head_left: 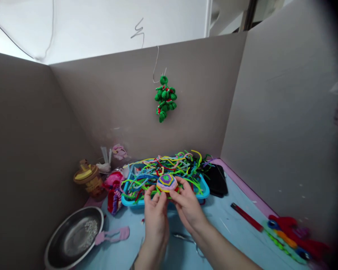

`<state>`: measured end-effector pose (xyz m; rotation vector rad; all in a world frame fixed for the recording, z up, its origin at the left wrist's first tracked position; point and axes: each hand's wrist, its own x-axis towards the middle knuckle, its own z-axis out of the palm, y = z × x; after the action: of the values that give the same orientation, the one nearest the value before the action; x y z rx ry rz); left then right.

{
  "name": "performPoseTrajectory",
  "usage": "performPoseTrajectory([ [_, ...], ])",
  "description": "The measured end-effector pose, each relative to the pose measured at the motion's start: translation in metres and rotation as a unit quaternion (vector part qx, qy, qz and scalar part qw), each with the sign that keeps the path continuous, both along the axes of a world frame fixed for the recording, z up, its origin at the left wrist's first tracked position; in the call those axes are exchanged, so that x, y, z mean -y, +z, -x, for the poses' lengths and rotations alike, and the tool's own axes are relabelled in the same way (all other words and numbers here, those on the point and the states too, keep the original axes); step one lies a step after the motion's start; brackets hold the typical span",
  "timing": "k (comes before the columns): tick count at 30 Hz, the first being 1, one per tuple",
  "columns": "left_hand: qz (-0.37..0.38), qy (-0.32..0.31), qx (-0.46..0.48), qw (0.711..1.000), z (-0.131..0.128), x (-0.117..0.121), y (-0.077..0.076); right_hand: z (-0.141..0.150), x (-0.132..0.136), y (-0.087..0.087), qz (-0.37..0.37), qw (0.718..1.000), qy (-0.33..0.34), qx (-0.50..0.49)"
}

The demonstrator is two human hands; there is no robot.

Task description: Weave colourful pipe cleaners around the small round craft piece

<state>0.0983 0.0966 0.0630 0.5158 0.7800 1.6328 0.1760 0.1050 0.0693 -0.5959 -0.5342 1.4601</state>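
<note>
Between my two hands is a small round disc of coiled pipe cleaners (167, 183), with green at the centre and blue, yellow and pink rings around it. My left hand (156, 204) pinches its left and lower edge between thumb and fingers. On the other side, my right hand (187, 202) grips its right edge. Just behind, a light-blue basket (205, 190) is heaped with loose pipe cleaners (146, 180) in many colours. Scissors (183, 237) lie on the blue table cover beneath my right forearm, which partly hides them.
At the left stand a steel pan (73, 236) with small clear bits, a pink figure-shaped piece (112, 235) and a brown tub (91, 182). A green ornament (165, 99) hangs from a wire on the grey panel. A red cutter-like stick (246, 216) and a red-and-green pipe-cleaner piece (287, 238) lie right.
</note>
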Motion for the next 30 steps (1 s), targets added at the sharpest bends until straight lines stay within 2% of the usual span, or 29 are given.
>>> performPoseTrajectory([
  [11,-0.033,0.01,-0.055,0.998,-0.004,0.002,-0.009,0.006,0.001,-0.005,0.024,0.998,-0.047,-0.032],
  [18,0.0,-0.005,0.0,1.0,-0.001,0.003,-0.001,0.001,-0.002,-0.004,-0.005,1.0,-0.017,-0.013],
  [24,0.028,0.012,0.03,0.999,0.006,-0.003,0.003,0.0,-0.002,-0.005,-0.03,0.999,0.021,0.0],
  [30,0.031,0.024,0.02,0.999,0.009,-0.004,0.003,0.002,-0.001,-0.005,-0.012,1.0,-0.014,0.004],
])
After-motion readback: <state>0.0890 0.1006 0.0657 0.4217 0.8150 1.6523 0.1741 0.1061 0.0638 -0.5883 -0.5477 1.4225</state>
